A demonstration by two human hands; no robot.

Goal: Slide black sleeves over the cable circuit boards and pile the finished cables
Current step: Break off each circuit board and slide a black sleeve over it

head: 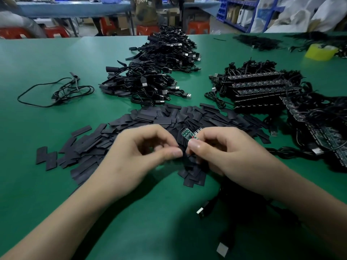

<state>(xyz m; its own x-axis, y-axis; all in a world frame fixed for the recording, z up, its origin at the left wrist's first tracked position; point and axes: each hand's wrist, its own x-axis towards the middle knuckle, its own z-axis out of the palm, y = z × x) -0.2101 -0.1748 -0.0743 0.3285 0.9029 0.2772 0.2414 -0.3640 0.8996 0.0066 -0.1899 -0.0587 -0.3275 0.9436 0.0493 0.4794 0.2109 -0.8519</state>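
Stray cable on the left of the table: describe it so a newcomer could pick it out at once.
On the green table, find the tall pile of finished cables in the middle and look left of it. There a loose black cable sprawls in wide open loops, apart from everything. Its neighbours are coiled tight and heaped; this one lies alone.

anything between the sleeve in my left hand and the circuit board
Nothing visible does. The left hand pinches the black sleeve right at the near end of the green circuit board, which the right hand holds.
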